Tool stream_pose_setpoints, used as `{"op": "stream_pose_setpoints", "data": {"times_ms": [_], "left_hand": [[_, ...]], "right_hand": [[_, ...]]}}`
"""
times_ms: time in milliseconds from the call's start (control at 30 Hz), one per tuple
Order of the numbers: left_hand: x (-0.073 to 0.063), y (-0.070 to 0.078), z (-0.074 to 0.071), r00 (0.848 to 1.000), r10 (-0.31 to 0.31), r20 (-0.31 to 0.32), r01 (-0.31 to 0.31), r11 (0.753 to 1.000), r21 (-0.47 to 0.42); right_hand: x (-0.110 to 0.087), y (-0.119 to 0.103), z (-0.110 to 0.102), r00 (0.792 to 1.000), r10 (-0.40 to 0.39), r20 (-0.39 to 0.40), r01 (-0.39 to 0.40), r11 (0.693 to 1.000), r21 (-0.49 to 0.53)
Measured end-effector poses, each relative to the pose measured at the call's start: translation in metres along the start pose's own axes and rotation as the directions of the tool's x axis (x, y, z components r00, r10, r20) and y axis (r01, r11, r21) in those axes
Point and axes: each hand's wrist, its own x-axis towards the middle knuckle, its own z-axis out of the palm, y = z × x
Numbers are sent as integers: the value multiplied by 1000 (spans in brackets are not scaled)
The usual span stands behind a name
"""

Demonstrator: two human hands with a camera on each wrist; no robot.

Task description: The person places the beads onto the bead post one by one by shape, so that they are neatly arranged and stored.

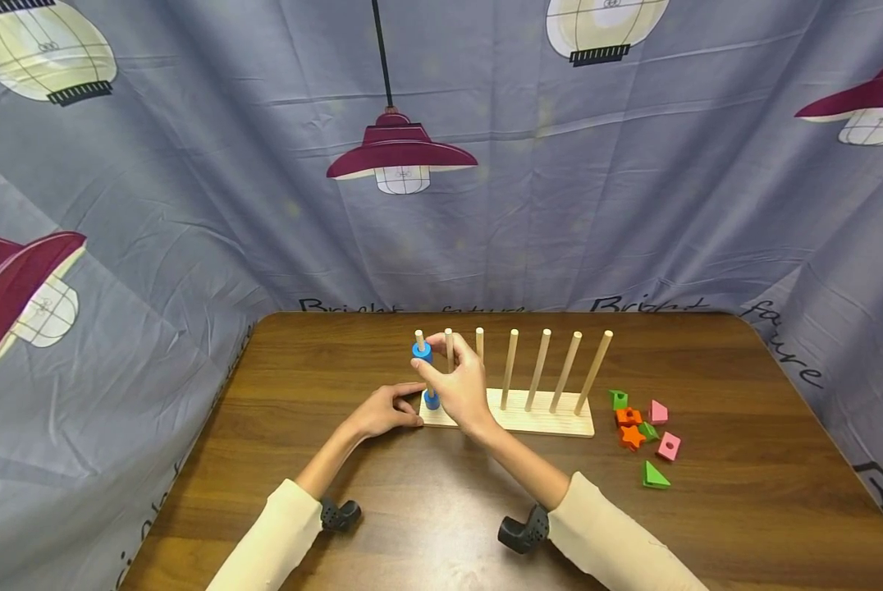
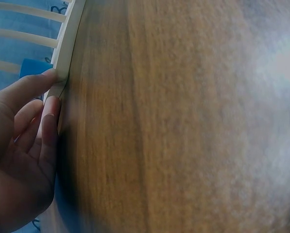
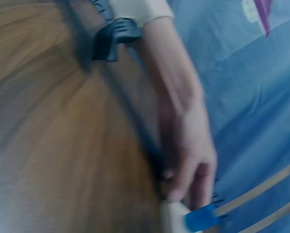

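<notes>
My right hand [image 1: 459, 390] pinches a blue cylinder bead [image 1: 422, 351] near the top of the leftmost peg [image 1: 420, 335]; the peg's tip sticks out above it. Lower on that same peg, another blue bead [image 1: 432, 400] sits at the wooden base [image 1: 548, 423], also seen as a blue bead [image 3: 202, 218] in the right wrist view. My left hand [image 1: 382, 410] grips the left end of the base between thumb and fingers; in the left wrist view, the thumb of that hand [image 2: 23, 145] lies against the base's edge [image 2: 69, 43].
More upright wooden pegs [image 1: 541, 369] stand in a row along the base. Right of it lie loose shapes: an orange star [image 1: 632, 437], a green triangle [image 1: 654, 476], a pink block [image 1: 669, 446] and several others. A grey curtain [image 1: 486, 230] hangs behind the brown table [image 1: 323, 353].
</notes>
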Motion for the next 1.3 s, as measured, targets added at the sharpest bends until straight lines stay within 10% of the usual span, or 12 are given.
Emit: {"op": "stream_pose_setpoints", "data": {"times_ms": [500, 967, 1300], "left_hand": [[0, 1, -2, 999, 39, 13, -38, 998, -50], [2, -3, -2, 1000, 26, -3, -26, 997, -67], [3, -6, -2, 1000, 22, 5, -21, 993, -116]], "right_hand": [[-34, 67, 0, 980, 197, -7, -196, 970, -145], [-54, 56, -17, 986, 167, 22, -157, 957, -245], [-71, 31, -75, 990, 129, 63, -118, 980, -159]]}}
